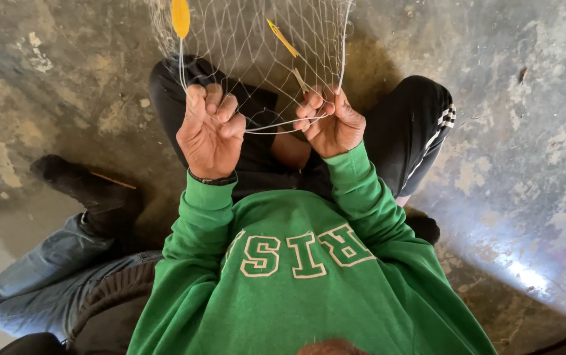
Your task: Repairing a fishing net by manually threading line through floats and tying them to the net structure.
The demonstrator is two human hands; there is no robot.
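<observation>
The left hand (210, 131) has its fingers (212, 100) curled tight around the pale fishing net (263, 39), which rises from both fists. The right hand (332, 121) pinches the net's lower edge cord, stretched taut between the hands. A yellow netting needle (283, 38) hangs in the mesh just above the right fingers (309, 113).

Both hands raised before chest: left hand (210, 131) fisted, right hand (332, 121) fingers pinched, arms bent.
</observation>
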